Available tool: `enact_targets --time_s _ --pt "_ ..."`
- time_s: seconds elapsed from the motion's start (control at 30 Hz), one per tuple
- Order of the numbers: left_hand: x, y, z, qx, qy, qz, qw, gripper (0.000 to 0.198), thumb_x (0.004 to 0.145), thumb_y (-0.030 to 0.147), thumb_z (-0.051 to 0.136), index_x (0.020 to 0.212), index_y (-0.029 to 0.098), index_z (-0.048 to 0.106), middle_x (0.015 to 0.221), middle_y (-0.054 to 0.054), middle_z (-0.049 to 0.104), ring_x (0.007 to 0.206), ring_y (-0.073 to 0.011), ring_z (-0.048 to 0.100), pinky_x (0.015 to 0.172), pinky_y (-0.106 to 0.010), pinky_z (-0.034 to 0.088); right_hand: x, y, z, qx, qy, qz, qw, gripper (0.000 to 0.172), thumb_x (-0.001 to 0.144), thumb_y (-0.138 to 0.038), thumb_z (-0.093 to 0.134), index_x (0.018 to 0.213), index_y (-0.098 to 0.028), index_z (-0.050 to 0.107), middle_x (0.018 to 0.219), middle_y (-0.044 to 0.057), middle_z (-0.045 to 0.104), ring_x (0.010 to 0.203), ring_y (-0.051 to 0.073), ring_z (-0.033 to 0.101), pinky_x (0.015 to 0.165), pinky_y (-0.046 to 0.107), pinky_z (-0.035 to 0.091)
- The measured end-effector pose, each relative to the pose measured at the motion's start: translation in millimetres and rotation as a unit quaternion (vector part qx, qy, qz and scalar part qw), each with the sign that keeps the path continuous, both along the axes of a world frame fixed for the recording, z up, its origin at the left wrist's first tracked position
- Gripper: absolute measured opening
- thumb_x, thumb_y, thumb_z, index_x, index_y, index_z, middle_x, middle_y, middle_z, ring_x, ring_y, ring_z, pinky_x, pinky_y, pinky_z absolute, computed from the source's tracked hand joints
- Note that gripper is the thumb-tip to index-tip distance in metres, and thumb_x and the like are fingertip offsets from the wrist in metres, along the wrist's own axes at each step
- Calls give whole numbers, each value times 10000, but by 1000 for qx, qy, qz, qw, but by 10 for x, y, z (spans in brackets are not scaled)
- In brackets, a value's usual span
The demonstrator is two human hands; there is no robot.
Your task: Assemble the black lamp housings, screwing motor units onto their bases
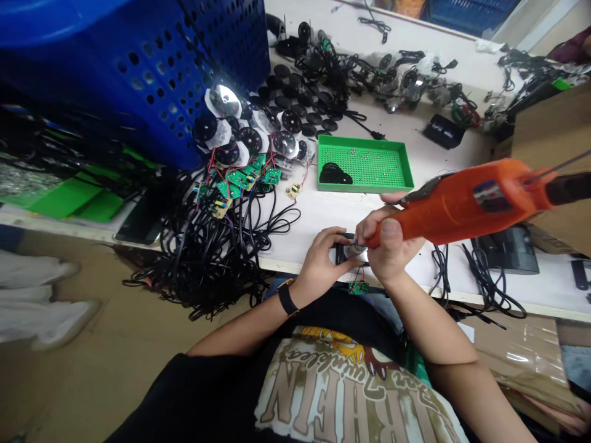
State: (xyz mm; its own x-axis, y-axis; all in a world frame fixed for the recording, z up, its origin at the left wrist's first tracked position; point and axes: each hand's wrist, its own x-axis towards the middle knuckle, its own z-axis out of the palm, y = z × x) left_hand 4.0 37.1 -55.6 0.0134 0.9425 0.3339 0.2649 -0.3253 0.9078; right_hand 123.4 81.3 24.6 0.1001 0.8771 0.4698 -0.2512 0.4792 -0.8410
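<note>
My right hand (392,243) is wrapped round an orange electric screwdriver (471,200), its tip end pointing down and left. That tip meets a small dark-rimmed part (342,253) at the front edge of the white table (295,237). My left hand (321,261) grips this part from the left, fingers above and thumb below. Thin wires run from it to a green circuit board (358,288) hanging at the table edge. Just beyond my hands lies a green perforated tray (401,166) with small screws and a stack of thin black pieces (335,174).
Round black parts (252,141) with wired circuit boards and tangled black cables (184,246) lie to the left, beside a blue crate (161,80). Cardboard box (554,123) on the right. More cables (492,277) lie near the right front edge. Someone's legs (41,301) show at far left.
</note>
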Motion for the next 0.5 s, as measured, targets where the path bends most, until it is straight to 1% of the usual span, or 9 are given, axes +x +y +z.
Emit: enact_targets --time_s 0.07,0.23,0.3,0.37,0.43,0.5 --pt "2 -3 1 0 1 4 1000 377 759 233 931 1034 204 676 1240 -90 681 1201 -256 665 1070 -465 549 -8 9 -35 -16 -14 -1 1000 395 889 -596 734 1022 -241 623 574 -84 482 387 98 472 416 252 474" --pt "11 -10 12 2 -1 5 1000 355 776 246 921 1024 200 671 1227 -93 685 1207 -258 661 1076 -466 543 3 7 -62 -22 -32 18 999 382 899 -591 726 1014 -249 600 580 -83 483 400 100 471 434 258 478" --pt "13 -11 10 4 -1 5 1000 354 780 246 918 1027 198 668 1222 -92 688 1202 -256 663 1069 -460 548 22 8 -104 -22 -48 21 998 388 907 -617 699 993 -252 602 574 -82 477 397 101 461 426 259 465" --pt "12 -10 1 8 1 6 1000 365 781 245 917 1040 198 664 1224 -92 688 1196 -253 667 1055 -451 558 39 12 -169 -29 -66 8 997 419 900 -662 679 977 -256 613 567 -80 463 405 108 462 427 266 468" --pt "9 -8 -13 12 3 6 1000 379 779 242 916 1055 202 659 1227 -90 688 1190 -253 671 1049 -444 562 40 18 -235 -39 -74 -8 996 440 876 -684 693 970 -259 629 569 -77 464 437 123 497 453 278 501" --pt "5 -5 -29 21 5 3 1000 391 775 223 914 1066 202 654 1232 -90 690 1185 -254 674 1045 -437 564 15 25 -274 -47 -75 -6 996 435 850 -673 724 943 -257 640 585 -65 494 493 142 558 498 292 545"
